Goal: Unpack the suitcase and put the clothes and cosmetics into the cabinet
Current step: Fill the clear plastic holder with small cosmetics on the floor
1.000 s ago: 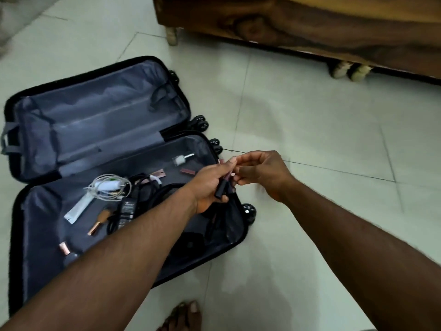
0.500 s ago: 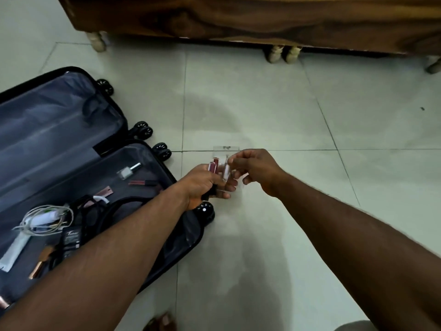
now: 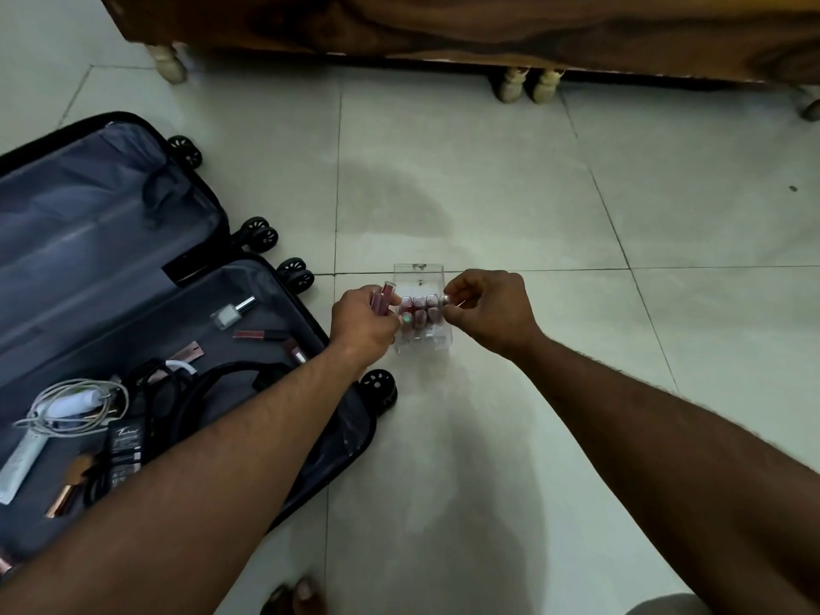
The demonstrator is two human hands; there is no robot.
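Both hands meet over a clear acrylic organizer (image 3: 423,337) standing on the tiled floor (image 3: 488,193) just right of the open suitcase (image 3: 111,241). The left hand (image 3: 364,321) grips a few pink lip-gloss tubes (image 3: 382,298), fingers curled round them. The right hand (image 3: 483,310) pinches a small silver-capped tube (image 3: 445,299) above the organizer's rows of reddish tubes. A nail-polish bottle (image 3: 231,312), another lip gloss (image 3: 259,334), a coiled cable (image 3: 73,406) and a black charger (image 3: 125,452) lie in the suitcase's near half.
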